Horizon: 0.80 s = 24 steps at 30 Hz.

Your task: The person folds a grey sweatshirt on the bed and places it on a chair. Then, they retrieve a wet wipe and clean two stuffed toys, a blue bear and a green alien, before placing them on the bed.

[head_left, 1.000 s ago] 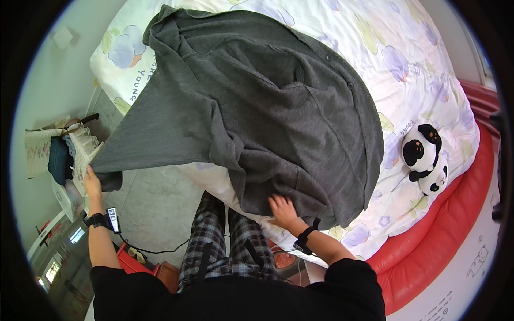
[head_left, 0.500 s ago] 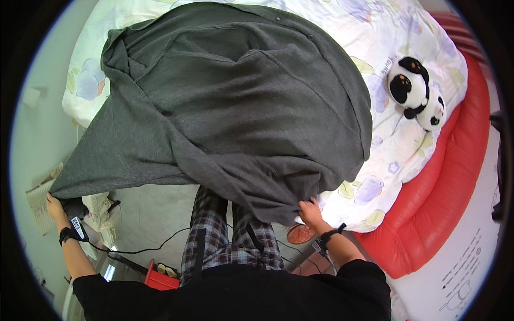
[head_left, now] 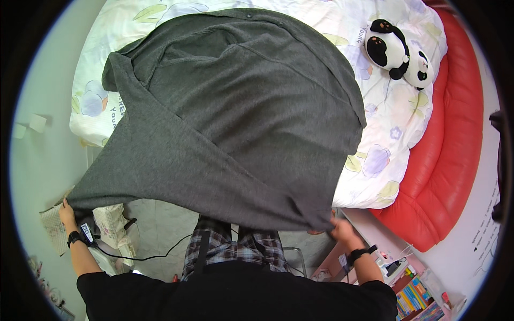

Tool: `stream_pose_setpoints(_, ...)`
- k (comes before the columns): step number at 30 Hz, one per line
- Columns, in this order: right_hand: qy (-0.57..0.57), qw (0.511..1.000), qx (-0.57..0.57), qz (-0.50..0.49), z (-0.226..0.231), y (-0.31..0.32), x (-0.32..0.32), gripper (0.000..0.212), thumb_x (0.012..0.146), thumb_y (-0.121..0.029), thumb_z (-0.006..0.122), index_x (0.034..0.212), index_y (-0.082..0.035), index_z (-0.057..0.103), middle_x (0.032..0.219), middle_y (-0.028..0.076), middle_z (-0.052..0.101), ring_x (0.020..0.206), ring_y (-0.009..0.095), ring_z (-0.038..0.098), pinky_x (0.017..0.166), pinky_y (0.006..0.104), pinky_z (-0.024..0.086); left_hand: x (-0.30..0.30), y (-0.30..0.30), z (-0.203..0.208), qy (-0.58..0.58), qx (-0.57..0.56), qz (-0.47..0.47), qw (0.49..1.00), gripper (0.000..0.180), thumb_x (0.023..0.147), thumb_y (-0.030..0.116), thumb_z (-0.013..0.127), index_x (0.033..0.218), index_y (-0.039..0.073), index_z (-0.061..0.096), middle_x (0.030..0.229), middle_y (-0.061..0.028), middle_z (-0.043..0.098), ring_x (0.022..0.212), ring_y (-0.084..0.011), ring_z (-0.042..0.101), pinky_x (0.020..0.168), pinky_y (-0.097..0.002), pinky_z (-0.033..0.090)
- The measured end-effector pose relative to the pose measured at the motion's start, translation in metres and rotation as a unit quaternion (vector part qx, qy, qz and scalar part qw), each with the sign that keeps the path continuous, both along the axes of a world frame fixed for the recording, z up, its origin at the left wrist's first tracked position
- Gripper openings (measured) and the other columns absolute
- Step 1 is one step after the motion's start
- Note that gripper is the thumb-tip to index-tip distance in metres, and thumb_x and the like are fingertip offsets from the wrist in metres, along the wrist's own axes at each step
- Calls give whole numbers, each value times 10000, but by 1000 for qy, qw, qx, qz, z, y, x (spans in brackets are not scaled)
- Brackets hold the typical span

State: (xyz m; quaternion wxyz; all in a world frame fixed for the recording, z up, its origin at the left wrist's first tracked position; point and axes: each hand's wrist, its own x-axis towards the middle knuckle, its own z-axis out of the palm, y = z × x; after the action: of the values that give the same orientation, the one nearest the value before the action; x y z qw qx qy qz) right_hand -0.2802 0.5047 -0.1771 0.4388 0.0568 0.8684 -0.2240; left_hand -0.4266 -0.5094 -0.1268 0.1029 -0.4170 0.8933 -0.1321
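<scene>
In the head view, your left hand and right hand each pinch a corner of the dark grey garment, fingers closed on the cloth. The cloth lies ahead of both: away and rightward from your left hand, away and leftward from your right. Your right hand is nearer its bulk, just off the near edge of the bed; your left is well out beyond the bed's near-left side.

Most of the garment rests on the bed, its near part hanging past the near edge between your hands. It spreads wider left to right than near to far, though fisheye bending blurs any true long axis. The left-hand corner points near-left, while the buttoned border curves along the far side.
</scene>
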Motion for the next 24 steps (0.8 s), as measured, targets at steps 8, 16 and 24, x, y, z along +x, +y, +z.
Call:
stream_pose_setpoints(8, 94, 970, 88, -207, -54, 90, -83, 365, 681, -70, 705, 1018, -21, 576, 893, 99, 607, 797, 194, 575, 718, 307, 463, -74, 45, -6, 70, 55, -100, 991, 488, 886, 391, 432, 1038, -46, 587, 1006, -254, 587, 929, -409, 549, 803, -409, 427)
stream_pose_setpoints(16, 182, 966, 105, -149, -119, 66, -108, 629, 702, -214, 693, 1248, -79, 411, 1095, 243, 521, 1007, 398, 502, 871, 416, 411, -150, 203, -6, -122, 349, -78, 926, 389, 806, 332, 591, 888, -46, 632, 704, -95, 619, 685, -164, 561, 644, -319, 440)
stream_pose_setpoints(24, 125, 945, 174, -248, -155, -16, -159, 873, 677, -428, 694, 1354, -146, 221, 1269, 199, 396, 1140, 373, 423, 925, 448, 379, -230, 268, -96, -137, 300, -243, 912, 333, 725, 348, 653, 799, 23, 652, 661, -144, 630, 625, -258, 616, 617, -335, 482)
